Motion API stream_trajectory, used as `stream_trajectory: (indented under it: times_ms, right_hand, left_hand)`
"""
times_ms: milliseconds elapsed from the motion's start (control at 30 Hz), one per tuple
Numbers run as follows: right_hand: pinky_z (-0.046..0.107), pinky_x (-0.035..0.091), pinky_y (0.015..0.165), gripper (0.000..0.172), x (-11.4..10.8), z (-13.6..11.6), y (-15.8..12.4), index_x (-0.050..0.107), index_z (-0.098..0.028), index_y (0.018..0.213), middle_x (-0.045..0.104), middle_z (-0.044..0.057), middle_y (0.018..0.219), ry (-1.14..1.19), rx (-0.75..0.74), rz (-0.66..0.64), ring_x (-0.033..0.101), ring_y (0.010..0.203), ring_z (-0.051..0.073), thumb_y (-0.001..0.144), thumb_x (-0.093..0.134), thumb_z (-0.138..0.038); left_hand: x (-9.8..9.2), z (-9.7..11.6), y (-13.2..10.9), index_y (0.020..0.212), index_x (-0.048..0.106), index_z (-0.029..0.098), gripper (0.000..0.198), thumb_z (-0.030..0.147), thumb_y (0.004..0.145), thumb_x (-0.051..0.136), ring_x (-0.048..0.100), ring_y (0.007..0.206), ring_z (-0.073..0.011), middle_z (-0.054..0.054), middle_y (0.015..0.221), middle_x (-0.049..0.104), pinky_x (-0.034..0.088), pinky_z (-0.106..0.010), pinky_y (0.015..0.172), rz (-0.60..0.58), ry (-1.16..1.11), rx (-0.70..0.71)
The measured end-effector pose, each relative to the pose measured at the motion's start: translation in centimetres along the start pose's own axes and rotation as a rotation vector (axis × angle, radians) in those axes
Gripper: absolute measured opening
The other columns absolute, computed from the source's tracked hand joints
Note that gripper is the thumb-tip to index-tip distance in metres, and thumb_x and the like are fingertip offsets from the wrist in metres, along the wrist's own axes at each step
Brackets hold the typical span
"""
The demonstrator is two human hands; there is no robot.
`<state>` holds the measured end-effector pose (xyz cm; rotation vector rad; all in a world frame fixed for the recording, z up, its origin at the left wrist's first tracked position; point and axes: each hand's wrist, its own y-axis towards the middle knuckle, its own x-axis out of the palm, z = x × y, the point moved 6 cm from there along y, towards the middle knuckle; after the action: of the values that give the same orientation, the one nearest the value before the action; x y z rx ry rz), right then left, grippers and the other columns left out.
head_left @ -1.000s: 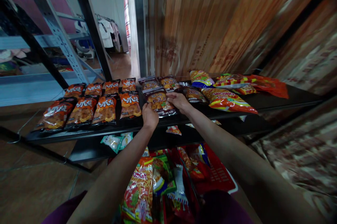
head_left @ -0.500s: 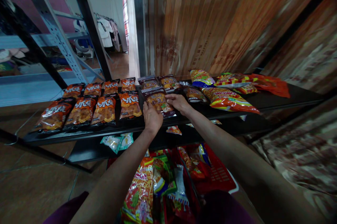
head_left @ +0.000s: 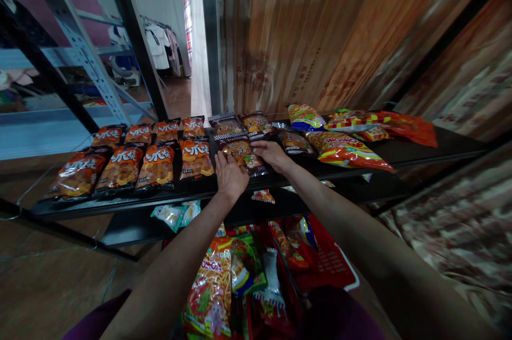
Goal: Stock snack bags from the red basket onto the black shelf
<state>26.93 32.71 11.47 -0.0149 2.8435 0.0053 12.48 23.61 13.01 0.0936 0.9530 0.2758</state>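
A brown bag of potato chips (head_left: 239, 149) with a checkered top lies face up on the black shelf, in the front row. My left hand (head_left: 231, 175) grips its lower left side, fingers along the edge and over the front. My right hand (head_left: 270, 153) holds the upper right edge, fingertips on the wrapper. Two more brown chip bags, a left one (head_left: 226, 124) and a right one (head_left: 256, 125), lie just behind. Another brown bag (head_left: 296, 142) sits to the right of my right hand.
Orange snack bags (head_left: 160, 166) line the shelf's left in two rows. Colourful noodle-snack bags (head_left: 346, 151) lie on the right. Below, a red basket (head_left: 340, 268) holds several snack packs. Small green packets (head_left: 170, 216) lie on the lower shelf (head_left: 128, 229). A striped curtain (head_left: 296, 36) hangs behind.
The camera view has shifted slightly. My left hand has slid a little left and down along the bag's edge; the bag and my right hand look almost unchanged.
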Motion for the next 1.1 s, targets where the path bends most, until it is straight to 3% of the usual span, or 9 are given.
stream_trajectory:
  times_ms: [367, 533, 833, 1100]
  right_hand:
    - [0.026, 0.053, 0.071, 0.022, -0.22, -0.15, 0.26, 0.071, -0.013, 0.096, 0.073, 0.005, 0.083, -0.041, 0.010, 0.054, 0.063, 0.066, 0.011, 0.077, 0.060, -0.010]
    - [0.024, 0.053, 0.071, 0.022, -0.24, 0.08, 0.33, 0.071, -0.014, 0.096, 0.073, 0.003, 0.081, -0.065, 0.019, 0.058, 0.064, 0.068, 0.011, 0.077, 0.060, -0.012]
    - [0.024, 0.052, 0.071, 0.022, 0.12, -0.03, 0.09, 0.071, -0.015, 0.097, 0.073, 0.005, 0.089, -0.090, 0.017, 0.050, 0.065, 0.073, 0.012, 0.079, 0.059, -0.014]
    - [0.027, 0.052, 0.080, 0.022, -0.34, 0.58, 0.81, 0.072, -0.019, 0.096, 0.073, 0.002, 0.089, -0.181, -0.078, 0.096, 0.066, 0.079, 0.014, 0.079, 0.059, -0.018]
  left_hand:
    - [-0.31, 0.04, 0.25, 0.123, 0.051, -0.003, 0.049, 0.019, 0.079, 0.049, 0.026, 0.140, -0.0346, -0.029, 0.145, 0.034, 0.024, -0.040, 0.114, -0.001, -0.036, 0.000]
    - [-0.24, 0.09, 0.24, 0.130, 0.043, -0.004, 0.055, 0.018, 0.080, 0.049, 0.024, 0.140, -0.0368, -0.031, 0.146, 0.031, 0.024, -0.043, 0.113, -0.016, -0.017, 0.001]
    - [-0.05, 0.05, 0.42, 0.130, 0.043, -0.004, 0.056, 0.019, 0.080, 0.049, 0.022, 0.141, -0.0345, -0.030, 0.148, 0.028, 0.022, -0.040, 0.114, -0.008, -0.083, -0.024]
    - [0.00, 0.34, 0.25, 0.134, 0.038, -0.003, 0.060, 0.022, 0.082, 0.049, 0.020, 0.141, -0.0360, -0.031, 0.149, 0.024, 0.021, -0.042, 0.114, -0.031, -0.033, -0.040]
